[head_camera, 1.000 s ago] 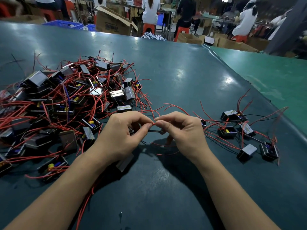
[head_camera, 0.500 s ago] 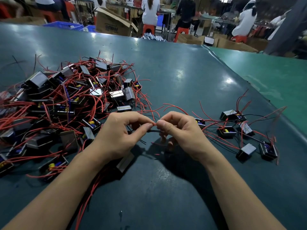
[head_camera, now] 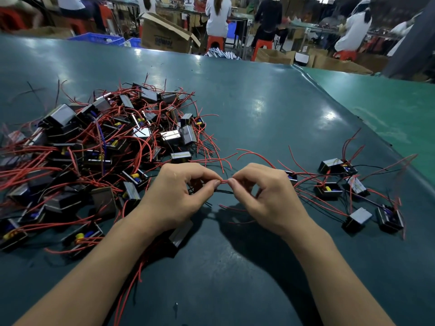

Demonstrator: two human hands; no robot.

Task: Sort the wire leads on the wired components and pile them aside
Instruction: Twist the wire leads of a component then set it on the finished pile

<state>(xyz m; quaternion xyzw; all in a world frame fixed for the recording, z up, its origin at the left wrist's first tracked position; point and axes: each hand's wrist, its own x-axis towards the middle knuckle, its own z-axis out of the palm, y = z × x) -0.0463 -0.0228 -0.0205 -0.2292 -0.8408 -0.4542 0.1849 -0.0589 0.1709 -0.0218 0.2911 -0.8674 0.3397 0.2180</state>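
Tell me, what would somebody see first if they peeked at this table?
First, the big tangled pile of black boxes and red wires on the left of the green table. Next, in the middle, the left hand and right hand pinching one red wire between them. On the right lies a small group of the same boxes, spread apart.

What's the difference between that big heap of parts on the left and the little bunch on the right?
The left heap holds dozens of components stacked on one another, their red wires tangled. The right group is only a handful, lying singly on the table, with wires spread loosely. Both are the same small black blocks with red and black leads. Between them, the left hand and right hand pinch one red lead.
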